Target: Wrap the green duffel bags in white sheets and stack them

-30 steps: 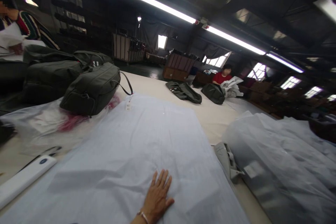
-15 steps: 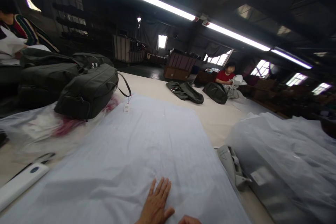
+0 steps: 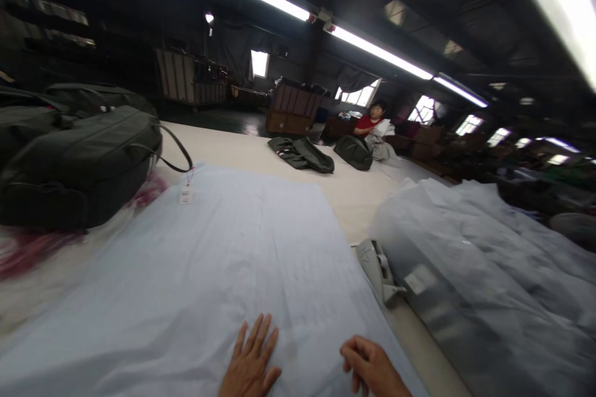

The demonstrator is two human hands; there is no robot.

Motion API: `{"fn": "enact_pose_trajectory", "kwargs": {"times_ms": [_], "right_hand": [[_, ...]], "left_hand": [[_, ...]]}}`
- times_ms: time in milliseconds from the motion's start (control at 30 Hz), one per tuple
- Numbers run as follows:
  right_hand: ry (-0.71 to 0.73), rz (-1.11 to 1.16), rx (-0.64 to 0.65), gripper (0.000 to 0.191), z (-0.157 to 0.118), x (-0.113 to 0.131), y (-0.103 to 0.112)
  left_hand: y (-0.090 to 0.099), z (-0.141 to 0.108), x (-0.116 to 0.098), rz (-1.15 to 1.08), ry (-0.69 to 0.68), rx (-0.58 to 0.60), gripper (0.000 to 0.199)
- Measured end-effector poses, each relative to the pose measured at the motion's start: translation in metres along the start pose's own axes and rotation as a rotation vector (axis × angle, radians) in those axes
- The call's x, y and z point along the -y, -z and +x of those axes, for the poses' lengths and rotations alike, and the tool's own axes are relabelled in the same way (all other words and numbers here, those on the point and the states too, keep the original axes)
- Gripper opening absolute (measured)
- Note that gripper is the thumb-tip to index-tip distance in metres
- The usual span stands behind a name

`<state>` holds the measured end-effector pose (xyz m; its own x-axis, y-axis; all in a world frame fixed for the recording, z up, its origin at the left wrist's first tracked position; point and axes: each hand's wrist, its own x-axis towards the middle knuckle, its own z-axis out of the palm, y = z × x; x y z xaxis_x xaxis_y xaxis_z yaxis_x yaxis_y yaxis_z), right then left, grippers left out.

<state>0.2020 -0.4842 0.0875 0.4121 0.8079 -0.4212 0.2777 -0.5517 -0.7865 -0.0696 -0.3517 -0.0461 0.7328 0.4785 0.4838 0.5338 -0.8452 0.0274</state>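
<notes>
Pale blue cloth (image 3: 223,248) is spread across the surface (image 3: 233,141), mostly flat but creased near the hands. The left hand (image 3: 249,365) is laid palm-down on it, fingers fanned wide and nothing gripped, so the cloth is probably being steadied that way. The right hand (image 3: 376,367) is held over the near right part, fingers half curled; whether anything's pinched can't be told, tbh. The dark bag (image 3: 97,158) is parked left and the clear plastic (image 3: 488,260) right, likely so the cloth gets some room.
</notes>
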Motion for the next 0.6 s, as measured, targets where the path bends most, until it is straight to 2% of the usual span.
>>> {"fn": "enact_pose_trajectory", "kwargs": {"times_ms": [67,167,267,333,400,500,600], "right_hand": [[0.028,0.017,-0.237,0.041,0.004,0.005,0.046],[0.058,-0.054,-0.550,0.047,0.015,0.010,0.117],[-0.008,-0.084,-0.718,0.049,0.039,0.001,0.170],[-0.076,-0.061,-0.738,0.046,0.061,-0.014,0.190],[-0.139,0.016,-0.701,0.042,0.085,-0.034,0.201],[-0.198,0.250,-0.598,0.042,0.115,-0.066,0.209],[-0.223,0.357,-0.521,0.039,0.129,-0.085,0.214]], "left_hand": [[-0.001,0.002,0.002,0.045,-0.028,-0.074,0.063],[0.000,0.008,0.006,0.096,-0.078,-0.124,0.058],[0.007,0.012,0.009,0.143,-0.101,-0.141,0.057],[0.014,0.014,0.009,0.162,-0.126,-0.143,0.059],[0.021,0.015,0.008,0.163,-0.144,-0.117,0.064],[0.027,0.016,0.007,0.130,-0.122,-0.047,0.075],[0.030,0.016,0.005,0.071,-0.079,0.024,0.078]]}}
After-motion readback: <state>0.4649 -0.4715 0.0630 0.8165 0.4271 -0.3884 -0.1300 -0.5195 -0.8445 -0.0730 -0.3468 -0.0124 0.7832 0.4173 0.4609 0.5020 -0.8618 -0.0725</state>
